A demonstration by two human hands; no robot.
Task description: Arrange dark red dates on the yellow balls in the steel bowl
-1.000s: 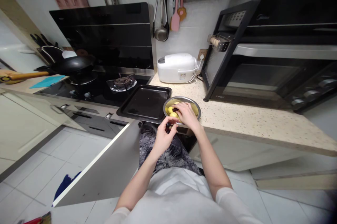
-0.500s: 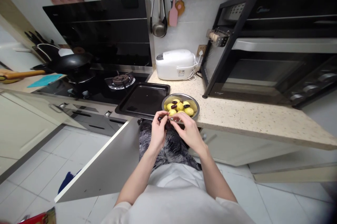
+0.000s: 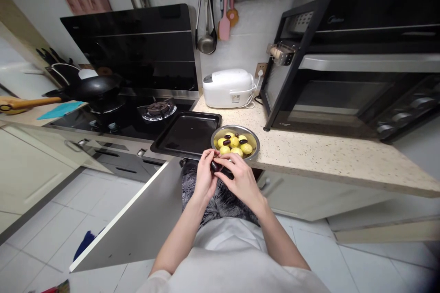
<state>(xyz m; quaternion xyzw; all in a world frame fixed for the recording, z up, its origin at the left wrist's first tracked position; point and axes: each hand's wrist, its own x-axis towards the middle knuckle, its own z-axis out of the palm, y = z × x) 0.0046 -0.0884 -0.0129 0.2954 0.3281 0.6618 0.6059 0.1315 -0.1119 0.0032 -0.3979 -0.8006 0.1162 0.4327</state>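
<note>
Together, the two hands meet in front of the body, just off the near edge of the counter point(image 3: 319, 160), with 12 o'clock being straight ahead. Between them sits a dark purple, grape-like fruit point(image 3: 215, 166). The left hand point(image 3: 205, 174) is curled around it, fingers closed on its far and outer side. The right hand point(image 3: 240, 180) comes in from 4 o'clock, its thumb and fingertips touching the fruit or close against it; whether they pinch it I cannot tell. Fingers cover much of the fruit, so its long axis cannot be settled.

From this grip the steel bowl point(image 3: 257, 142) lies just beyond, at 1 o'clock, with the right hand nearer to its middle. The knuckles overlap the near rim in view, though contact is unclear. Inside are rounded yellow pieces, apparently peeled potatoes point(image 3: 246, 148), and a few more dark fruits point(image 3: 226, 142) resting on them; the one toward the bowl's 10 o'clock side has its length running roughly from 8 to 2.

A black baking tray point(image 3: 185, 130) lies between 10 and 11 o'clock from the hands, just beside the bowl. Farther off, at 12, stands a white rice cooker point(image 3: 228, 91).
</note>
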